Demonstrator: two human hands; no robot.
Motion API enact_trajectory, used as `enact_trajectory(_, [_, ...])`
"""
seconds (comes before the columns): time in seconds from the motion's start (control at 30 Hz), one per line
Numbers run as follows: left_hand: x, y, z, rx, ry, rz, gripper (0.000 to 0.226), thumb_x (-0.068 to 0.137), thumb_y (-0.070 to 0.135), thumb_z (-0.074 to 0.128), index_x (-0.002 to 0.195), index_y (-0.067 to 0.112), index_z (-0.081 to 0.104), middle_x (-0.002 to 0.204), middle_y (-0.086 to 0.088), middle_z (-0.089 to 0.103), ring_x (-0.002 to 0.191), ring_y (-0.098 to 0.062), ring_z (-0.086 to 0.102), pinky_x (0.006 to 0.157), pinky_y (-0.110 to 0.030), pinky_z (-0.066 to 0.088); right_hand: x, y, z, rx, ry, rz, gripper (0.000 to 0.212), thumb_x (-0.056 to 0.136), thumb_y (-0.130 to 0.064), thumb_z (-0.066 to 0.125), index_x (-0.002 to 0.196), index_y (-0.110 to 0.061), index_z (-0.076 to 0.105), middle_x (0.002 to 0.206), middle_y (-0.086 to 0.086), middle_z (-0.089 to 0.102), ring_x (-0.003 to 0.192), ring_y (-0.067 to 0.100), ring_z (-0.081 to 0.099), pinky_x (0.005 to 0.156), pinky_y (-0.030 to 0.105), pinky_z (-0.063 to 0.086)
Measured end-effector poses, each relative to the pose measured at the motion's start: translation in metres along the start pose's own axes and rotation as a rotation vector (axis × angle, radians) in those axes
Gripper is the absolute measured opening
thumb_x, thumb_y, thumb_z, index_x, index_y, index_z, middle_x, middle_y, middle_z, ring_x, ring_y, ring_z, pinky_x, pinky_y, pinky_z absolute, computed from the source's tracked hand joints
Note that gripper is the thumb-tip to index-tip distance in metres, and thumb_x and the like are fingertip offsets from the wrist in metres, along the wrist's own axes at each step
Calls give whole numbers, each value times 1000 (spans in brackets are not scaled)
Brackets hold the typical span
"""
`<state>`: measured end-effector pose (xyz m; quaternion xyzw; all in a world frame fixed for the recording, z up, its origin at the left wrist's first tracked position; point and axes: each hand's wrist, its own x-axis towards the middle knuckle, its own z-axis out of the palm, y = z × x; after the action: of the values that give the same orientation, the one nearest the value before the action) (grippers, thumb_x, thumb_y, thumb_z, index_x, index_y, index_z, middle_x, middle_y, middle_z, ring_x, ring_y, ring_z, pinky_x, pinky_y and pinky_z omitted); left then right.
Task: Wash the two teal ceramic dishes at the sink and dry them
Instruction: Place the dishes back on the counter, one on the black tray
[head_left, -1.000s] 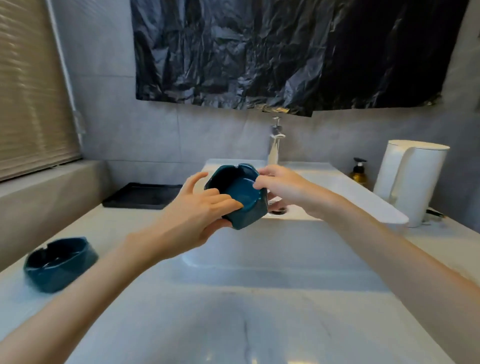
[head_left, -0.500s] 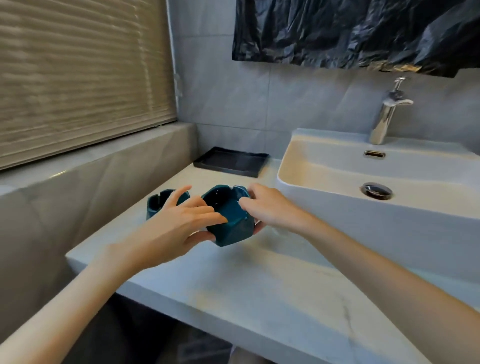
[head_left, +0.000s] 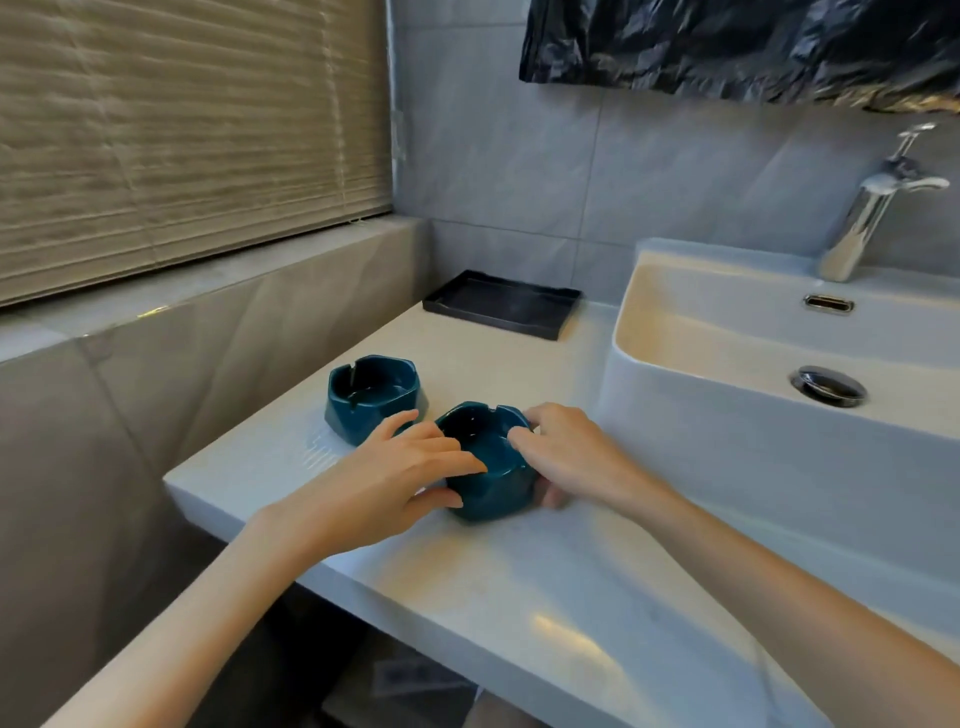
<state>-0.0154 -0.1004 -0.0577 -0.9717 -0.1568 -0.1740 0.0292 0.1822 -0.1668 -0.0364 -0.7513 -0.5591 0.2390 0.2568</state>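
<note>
Two teal ceramic dishes with notched rims are on the white counter left of the sink. The nearer dish (head_left: 491, 470) sits upright on the counter between both hands. My left hand (head_left: 395, 475) grips its left side, fingers over the rim and thumb on the wall. My right hand (head_left: 566, 457) holds its right side, fingertips on the rim. The second dish (head_left: 371, 397) stands free just behind and to the left, upright, a small gap from the held one.
The white basin (head_left: 675, 415) rises to the right, with a chrome drain (head_left: 828, 385) and tap (head_left: 872, 208). A black tray (head_left: 501, 304) lies at the back by the wall. A tiled ledge and window blind are to the left. The counter edge (head_left: 363, 587) runs close below.
Both hands carried the dish from over the basin leftward and down onto the counter beside the other dish. My view swung left with it.
</note>
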Motion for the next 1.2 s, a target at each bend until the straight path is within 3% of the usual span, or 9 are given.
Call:
enact_trajectory(0.17, [2, -7, 4, -206, -37, -83, 32, 90, 36, 61, 122, 34, 60, 106, 19, 61, 99, 8, 36, 113, -33, 22, 7, 7, -1, 3, -13, -20, 27, 86, -24, 43, 93, -5, 62, 82, 15, 68, 41, 20, 63, 46, 30, 50])
enact_trajectory(0.33, [7, -11, 2, -367, 52, -68, 27, 79, 45, 65, 102, 31, 69, 97, 17, 61, 89, -2, 50, 86, -20, 39, 12, 11, -7, -1, -55, -73, 24, 84, -22, 49, 93, -7, 66, 93, 13, 65, 56, 24, 63, 37, 23, 45])
enact_trajectory(0.47, [0, -11, 4, -352, 106, -158, 28, 77, 50, 63, 94, 30, 71, 119, 10, 54, 113, -12, 40, 100, -14, 27, 10, 8, -16, -55, -151, -85, 16, 88, -26, 49, 96, -33, 62, 116, -4, 47, 47, 6, 58, 44, 21, 46])
enact_trajectory(0.53, [-4, -11, 2, -337, 100, -235, 28, 77, 51, 63, 94, 30, 72, 125, 5, 51, 119, -15, 35, 104, -14, 21, 10, 6, -21, -82, -212, -64, 23, 90, -26, 49, 107, -32, 62, 118, -4, 42, 45, 6, 59, 50, 23, 52])
enact_trajectory(0.7, [-18, -6, -21, -453, 127, -511, 32, 84, 42, 63, 115, 32, 64, 127, 4, 49, 119, -12, 39, 105, -15, 25, 8, -17, -28, -393, -200, -30, 45, 97, -31, 46, 137, -11, 43, 138, 4, 38, 97, 27, 60, 88, 37, 49])
enact_trajectory(0.8, [-27, -9, -47, -620, 169, -750, 41, 86, 34, 63, 126, 36, 54, 123, 13, 49, 117, -4, 46, 101, -25, 39, 8, -46, -40, -454, -148, -97, 47, 99, -35, 44, 143, -21, 38, 137, -1, 39, 101, 27, 59, 82, 39, 50])
enact_trajectory(0.97, [-21, -30, -76, -815, 196, -1174, 48, 90, 30, 60, 135, 37, 42, 130, 9, 50, 106, -5, 55, 86, -22, 45, 31, -93, -50, -316, -174, -119, 41, 99, -35, 42, 140, -28, 45, 126, -6, 57, 108, 18, 57, 78, 33, 46])
enact_trajectory(1.07, [-9, -48, -80, -941, 88, -1345, 57, 92, 32, 58, 144, 30, 33, 129, 4, 50, 98, -13, 60, 72, -18, 49, 54, -107, -42, -253, -232, -47, 41, 99, -35, 42, 139, -26, 45, 120, -5, 63, 107, 19, 58, 79, 32, 45])
enact_trajectory(1.2, [8, -72, -77, -1021, -64, -1488, 61, 93, 40, 55, 146, 25, 29, 125, -5, 57, 86, -17, 66, 61, -27, 58, 81, -113, -22, -198, -347, 120, 47, 100, -42, 40, 142, -21, 40, 116, -1, 65, 109, 23, 58, 84, 34, 44])
